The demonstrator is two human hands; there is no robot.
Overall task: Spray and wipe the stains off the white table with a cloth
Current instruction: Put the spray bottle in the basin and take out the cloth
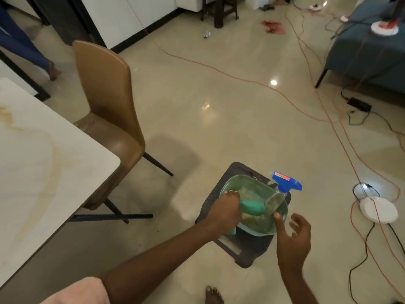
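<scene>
Left hand (225, 207) curled around a teal object (252, 207) inside the green basin (228, 187); can't tell if that's the cloth or something else, blurred. Right hand (292, 235) hovers just right of the basin, fingers spread and loose, holding nothing. Spray bottle (282, 189) with blue trigger head leans tilted in the basin, head sticking over the far-right rim. Basin sits on a dark stool (252, 249) on the floor (219, 95). White tabletop (43, 161) at left, brownish streaks on it, well apart from the basin. Brown chair (105, 102) beside the tabletop. White round device (378, 210) and cables on the floor at right.
</scene>
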